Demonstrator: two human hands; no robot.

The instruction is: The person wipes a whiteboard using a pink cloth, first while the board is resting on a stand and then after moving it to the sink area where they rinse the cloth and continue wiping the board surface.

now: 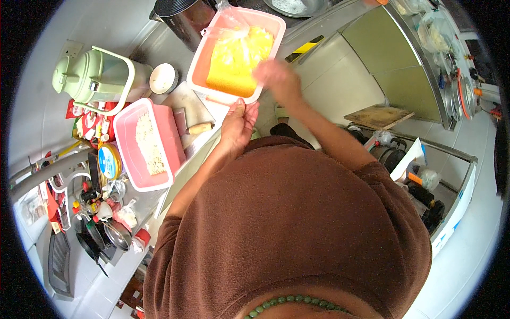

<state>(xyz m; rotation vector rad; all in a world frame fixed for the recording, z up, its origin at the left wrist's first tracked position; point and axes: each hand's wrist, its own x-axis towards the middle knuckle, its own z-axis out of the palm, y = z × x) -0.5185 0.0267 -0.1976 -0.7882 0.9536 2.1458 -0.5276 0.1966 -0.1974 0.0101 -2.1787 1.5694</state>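
A pink plastic tub with a pale rim [196, 65] holds fine yellow grain [231, 81]. A clear plastic bag [235, 28] lies in its far end, its twisted neck hanging over the rim; whether all the grain is inside the bag is unclear. My left hand [239, 123] grips the tub's near rim, thumb on top and fingers below. Blurred by motion, my right hand [279, 77] is at the tub's right rim, fingers curled; whether it holds anything is hidden. To the left, a second pink tub [131, 169] contains pale flakes or grains [149, 145].
A green thermos jug [107, 77], a small white bowl [163, 78] and a dark kettle [181, 22] stand along the wall. A wooden-handled cleaver [199, 128] lies on a cutting board [185, 103]. At right is a metal rack [472, 161] holding pots.
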